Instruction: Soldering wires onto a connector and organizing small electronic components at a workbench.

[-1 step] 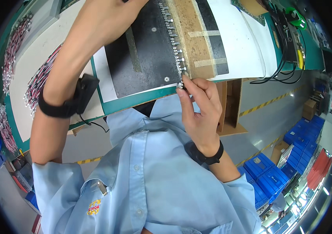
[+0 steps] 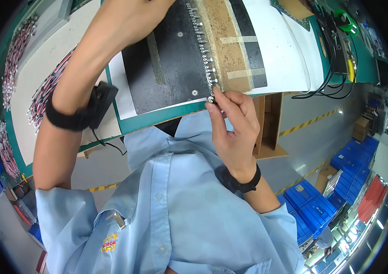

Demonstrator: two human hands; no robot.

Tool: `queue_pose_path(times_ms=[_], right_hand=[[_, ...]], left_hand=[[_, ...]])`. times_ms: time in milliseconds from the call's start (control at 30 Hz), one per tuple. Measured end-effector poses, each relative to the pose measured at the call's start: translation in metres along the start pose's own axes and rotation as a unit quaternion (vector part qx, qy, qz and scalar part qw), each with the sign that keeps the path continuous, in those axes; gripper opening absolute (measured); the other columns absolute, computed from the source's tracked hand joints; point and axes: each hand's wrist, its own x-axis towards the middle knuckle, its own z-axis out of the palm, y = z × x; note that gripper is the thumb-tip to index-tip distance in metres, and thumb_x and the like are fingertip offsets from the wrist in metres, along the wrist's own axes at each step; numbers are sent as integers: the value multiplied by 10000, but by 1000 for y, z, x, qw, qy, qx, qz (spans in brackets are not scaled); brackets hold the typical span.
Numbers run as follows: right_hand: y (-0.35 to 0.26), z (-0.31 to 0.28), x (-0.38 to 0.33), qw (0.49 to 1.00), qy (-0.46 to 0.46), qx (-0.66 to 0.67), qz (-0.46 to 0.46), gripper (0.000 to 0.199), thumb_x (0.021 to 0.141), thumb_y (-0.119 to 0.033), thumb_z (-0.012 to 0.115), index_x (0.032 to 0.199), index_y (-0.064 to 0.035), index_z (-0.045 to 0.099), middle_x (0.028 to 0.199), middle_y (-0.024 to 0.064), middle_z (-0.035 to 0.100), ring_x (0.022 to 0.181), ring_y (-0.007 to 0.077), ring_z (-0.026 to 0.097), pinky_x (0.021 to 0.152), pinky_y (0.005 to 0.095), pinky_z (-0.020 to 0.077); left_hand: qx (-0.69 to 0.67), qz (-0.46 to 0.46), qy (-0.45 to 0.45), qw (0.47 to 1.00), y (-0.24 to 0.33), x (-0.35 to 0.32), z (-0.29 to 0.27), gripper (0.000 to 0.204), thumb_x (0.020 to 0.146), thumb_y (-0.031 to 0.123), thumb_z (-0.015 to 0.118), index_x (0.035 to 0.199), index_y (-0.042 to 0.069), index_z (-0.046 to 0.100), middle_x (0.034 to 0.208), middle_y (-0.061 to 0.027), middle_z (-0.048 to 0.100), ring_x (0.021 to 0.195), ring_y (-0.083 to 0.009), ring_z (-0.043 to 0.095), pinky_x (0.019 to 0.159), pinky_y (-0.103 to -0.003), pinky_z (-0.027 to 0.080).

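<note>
A row of small components with shiny metal lugs [image 2: 202,43] runs along the black board [image 2: 171,64], beside a tan strip [image 2: 223,41]. At the near end of this row, my right hand [image 2: 237,123] pinches a small component with round metal lugs [image 2: 211,99] between thumb and forefinger, at the board's front edge. My left hand [image 2: 141,18] reaches over the far left part of the board. Its fingers lie beyond the top of the picture, so what they hold is hidden. Each wrist wears a black band.
Bundles of red, black and white wires [image 2: 50,89] lie to the left on a pale sheet [image 2: 23,130]. Black cables [image 2: 328,82] hang over the right edge of the green bench mat [image 2: 363,68]. A wooden shelf [image 2: 271,123] stands below; blue crates [image 2: 310,205] are stacked at right.
My left forearm and its wristband have shifted slightly. My right hand stays almost still at the near end of the row.
</note>
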Motion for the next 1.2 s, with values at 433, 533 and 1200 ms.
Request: queue_pose_path(times_ms=[433,533,1200], right_hand=[[6,-3,5,1000,7,20,-18,295,817,74,767,1099,-7,737,908,92,603,732,195,606,622,277,484],[9,-1,7,1000,1,10,-30,313,819,100,746,1114,-2,734,909,96,599,735,195,607,629,277,483],[-44,-38,195,932,-252,-168,-199,372,919,-223,732,1204,9,671,920,148,693,774,222,659,649,336,514]], left_hand=[[47,-32,-122,991,-26,61,19,450,1049,316,432,1006,-58,678,984,-308,684,964,-459,661,868,-472,501],[36,-52,-120,991,-25,61,20,481,1056,337,405,1001,-59,673,1004,-315,679,983,-467,653,888,-474,491],[20,-90,-56,994,-39,39,-69,381,1027,311,534,1197,-2,668,779,-24,624,597,-101,601,513,-255,443]])
